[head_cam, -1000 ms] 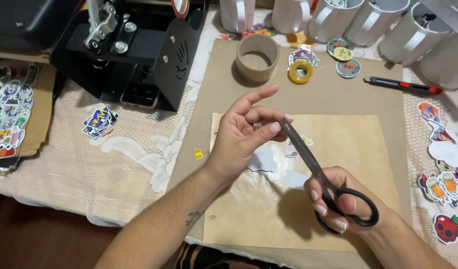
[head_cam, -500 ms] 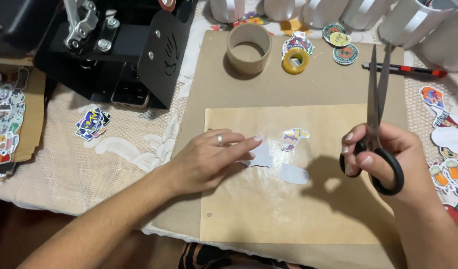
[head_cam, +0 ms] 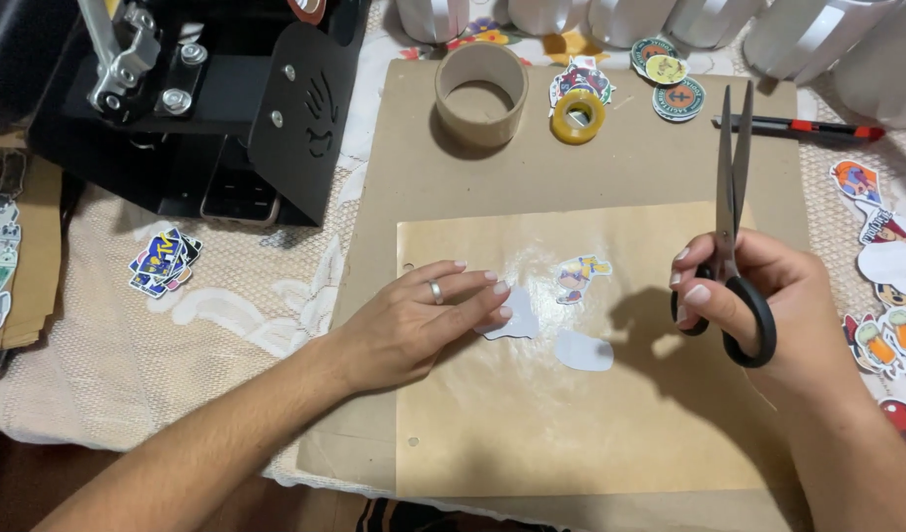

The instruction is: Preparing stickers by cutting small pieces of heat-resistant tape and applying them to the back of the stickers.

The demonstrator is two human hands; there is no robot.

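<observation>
We look down on a craft table (head_cam: 226, 365) where our left hand (head_cam: 413, 320) lies flat, fingers together and stretched out, with the fingertips pressing on the left edge of a white paper cutout (head_cam: 517, 323). The cutout rests on a glossy tan sheet (head_cam: 532, 424) laid over a brown cardboard mat (head_cam: 620, 167). It is pale, blank on the side we see, and roughly shield-shaped with a wavy outline.

Our right hand (head_cam: 768, 305) is well apart from it, off to the right and lifted, closed around the black handles of a pair of scissors (head_cam: 734, 236). The blades are together and point straight up, away from us, so their long axis runs across the direction in which the cutout lies. The left hand is plainly the nearer one, already touching the piece, and the scissors would have to swing leftward and down to meet it.

Just beside the cutout, toward the scissors, lies a second white scrap (head_cam: 583, 351), rounded and blank, and above it a small colourful cartoon sticker (head_cam: 579, 276). Farther back on the mat stand a cardboard tape core (head_cam: 480, 94) and a yellow tape roll (head_cam: 578, 116). A black press machine (head_cam: 206, 99) fills the upper left.
</observation>
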